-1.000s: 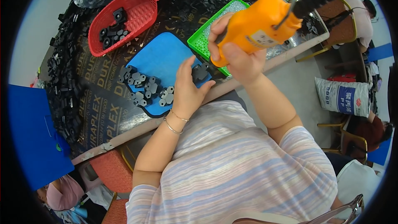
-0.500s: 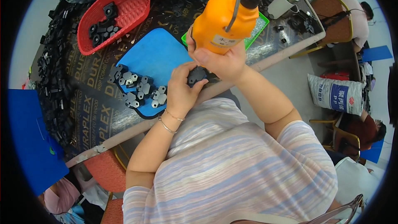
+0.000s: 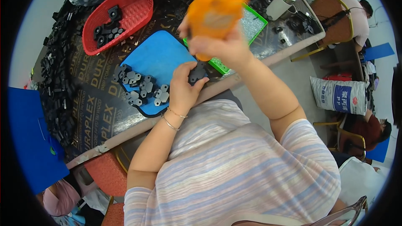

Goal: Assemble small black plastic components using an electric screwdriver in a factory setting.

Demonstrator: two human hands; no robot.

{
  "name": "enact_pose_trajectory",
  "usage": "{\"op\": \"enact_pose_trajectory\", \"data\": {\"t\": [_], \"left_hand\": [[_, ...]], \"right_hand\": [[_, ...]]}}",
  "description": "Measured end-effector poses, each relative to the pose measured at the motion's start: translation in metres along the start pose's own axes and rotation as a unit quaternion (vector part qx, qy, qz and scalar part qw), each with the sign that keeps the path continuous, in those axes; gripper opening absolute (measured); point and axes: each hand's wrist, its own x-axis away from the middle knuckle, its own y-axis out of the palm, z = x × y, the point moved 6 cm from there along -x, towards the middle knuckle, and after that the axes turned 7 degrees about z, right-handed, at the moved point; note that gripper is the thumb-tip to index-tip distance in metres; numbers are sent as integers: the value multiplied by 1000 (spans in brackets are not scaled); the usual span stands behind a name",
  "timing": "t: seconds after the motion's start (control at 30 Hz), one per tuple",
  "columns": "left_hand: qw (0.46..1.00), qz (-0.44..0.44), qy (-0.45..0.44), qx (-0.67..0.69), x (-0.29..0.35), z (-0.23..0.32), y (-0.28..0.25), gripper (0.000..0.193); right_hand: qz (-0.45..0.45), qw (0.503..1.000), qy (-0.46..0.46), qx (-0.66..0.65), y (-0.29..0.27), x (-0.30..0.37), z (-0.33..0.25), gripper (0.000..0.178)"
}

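Note:
My right hand point(image 3: 232, 52) is wrapped round an orange electric screwdriver point(image 3: 217, 10), which is blurred by motion. Its lower end is above and just beyond a black plastic part point(image 3: 197, 74). Near the table's front edge, the fingers and thumb of my left hand point(image 3: 183, 90) grip that part at the right side of a blue mat point(image 3: 157, 50). Several black blocks with hexagonal grey faces point(image 3: 146, 86) lie grouped on the mat, left of my left hand.
A red basket point(image 3: 142, 2) with black parts stands at the far left. Right of the screwdriver lies a green tray point(image 3: 253, 23) of small shiny pieces, with a white flask point(image 3: 281, 5) beyond it. Loose black parts point(image 3: 58, 92) heap along the left. Other people sit at the right and lower left.
My right hand has lifted the screwdriver up and away from the black part, uncovering more of the green tray. My left hand stays in place, holding the part.

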Motion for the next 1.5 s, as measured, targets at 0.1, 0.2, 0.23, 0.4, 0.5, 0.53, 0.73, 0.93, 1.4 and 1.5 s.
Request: {"op": "enact_pose_trajectory", "data": {"t": [0.1, 0.2, 0.23, 0.4, 0.5, 0.53, 0.73, 0.93, 1.4, 1.5], "left_hand": [[998, 30, 51, -17, -1, 5, -2, 40], [996, 80, 17, -21, -3, 2, -8, 42], [995, 87, 13, -41, -3, -1, -9, 50], [995, 58, 17, -82, -5, 0, -6, 66], [995, 58, 20, -74, -4, -2, -7, 67], [998, 50, 10, -44, -2, -7, -8, 67], [999, 12, -39, 0, 3, -12, -8, 65], [999, 7, -19, -24, 0, -7, -7, 70], [1000, 7, -1, -28, -4, -4, -6, 69], [999, 1, 2, -39, -4, -5, -5, 70]], "right_hand": [[36, 990, -33, -129, -21, -3, -20, 28], [84, 996, -30, -28, -42, 4, -6, 28], [111, 993, -47, -6, -47, 9, 1, 27], [133, 990, -46, -7, -58, 19, 14, 24], [144, 988, -57, -14, -57, 18, 16, 23], [148, 987, -67, -17, -57, 18, 15, 24], [146, 987, -72, -8, -55, 15, 18, 23], [131, 990, -42, -28, -57, 16, 21, 20], [64, 994, -42, -77, -9, 20, -26, 35], [65, 994, -46, -76, 0, 22, -17, 33]]}}
